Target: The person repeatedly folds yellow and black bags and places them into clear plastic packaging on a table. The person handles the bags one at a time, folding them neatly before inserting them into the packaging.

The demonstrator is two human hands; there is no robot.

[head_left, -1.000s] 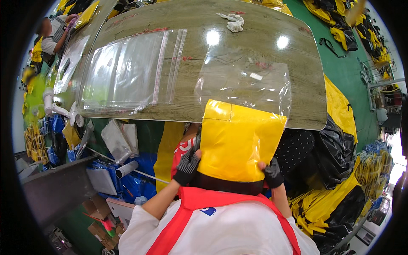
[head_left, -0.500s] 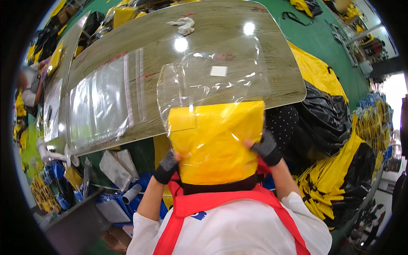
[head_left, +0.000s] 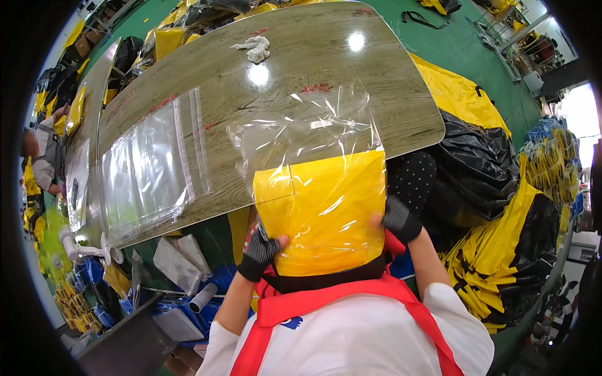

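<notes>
yellow folded item [head_left: 321,213] abt halfway into clear plastic bag [head_left: 307,135] at near table [head_left: 326,62] edge, gripped by gloved left hand [head_left: 258,250] & right hand [head_left: 400,219] at lower corners, black bottom part not in yet, bag mouth unsealed, spare bags stack [head_left: 147,169] lying to left.

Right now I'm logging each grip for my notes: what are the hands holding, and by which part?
Both hands, left and right, grip the folded yellow item by its side edges, partly inside a clear plastic bag.
</notes>
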